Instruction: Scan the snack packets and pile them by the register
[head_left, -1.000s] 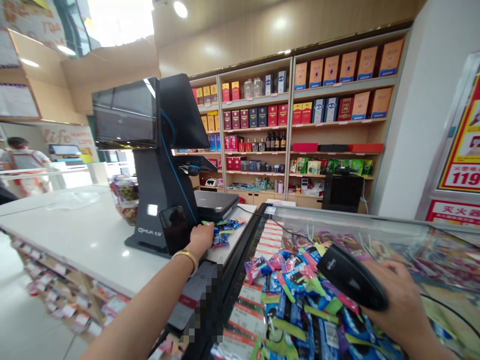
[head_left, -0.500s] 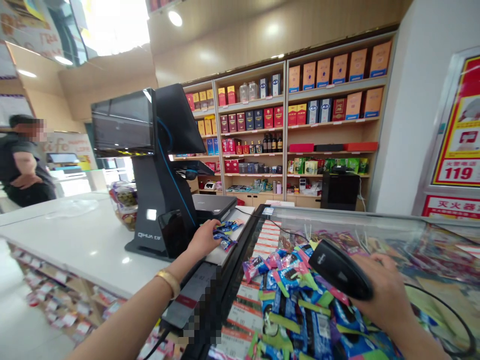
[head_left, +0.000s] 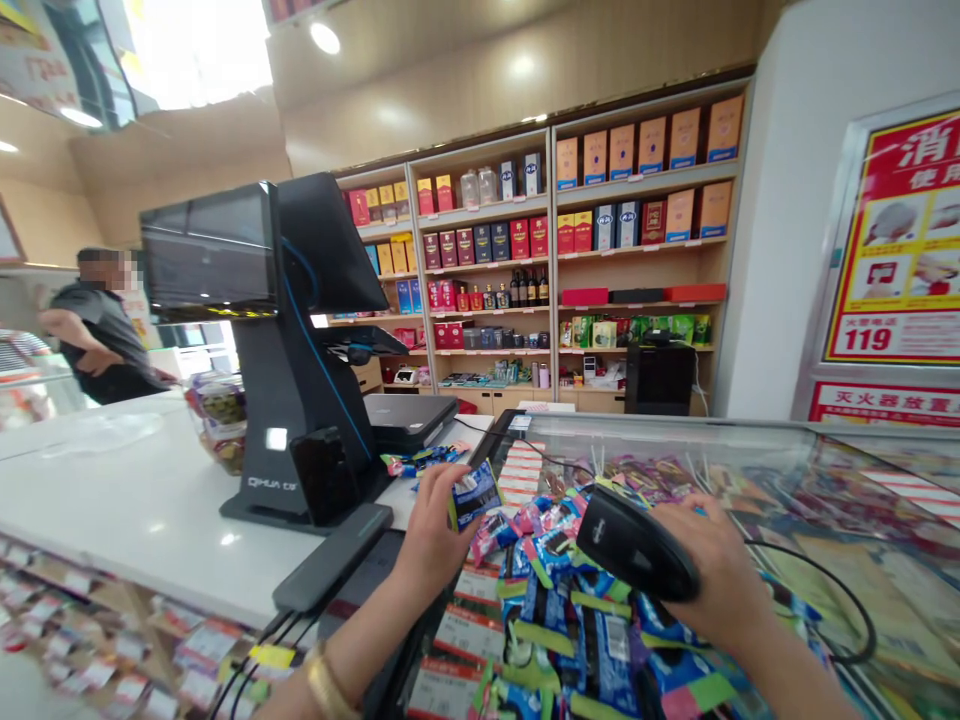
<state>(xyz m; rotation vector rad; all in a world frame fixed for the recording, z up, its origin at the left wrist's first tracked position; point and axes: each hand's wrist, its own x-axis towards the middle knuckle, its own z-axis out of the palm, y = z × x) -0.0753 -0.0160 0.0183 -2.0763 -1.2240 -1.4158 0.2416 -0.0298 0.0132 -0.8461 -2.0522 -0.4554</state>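
My left hand [head_left: 435,515] is closed on a small blue snack packet [head_left: 475,494], held up over the edge of the glass case. In my right hand [head_left: 712,560] is a black barcode scanner [head_left: 637,545], its head pointing left toward that packet. Below both hands lies a heap of blue, green and pink snack packets [head_left: 600,640] on the glass top. A few more packets [head_left: 424,458] lie on the white counter beside the register stand. The scanner's cable [head_left: 847,590] loops away to the right.
A black register with two screens [head_left: 292,350] stands on the white counter [head_left: 90,480] at left, with a jar [head_left: 217,420] behind it. A flat grey box [head_left: 334,560] with cables sits near my left forearm. Shelves of boxes [head_left: 555,240] line the back wall. A person [head_left: 101,325] stands far left.
My left hand has moved right from the packets on the counter, bringing one blue packet toward the scanner. The camera view has turned slightly right.
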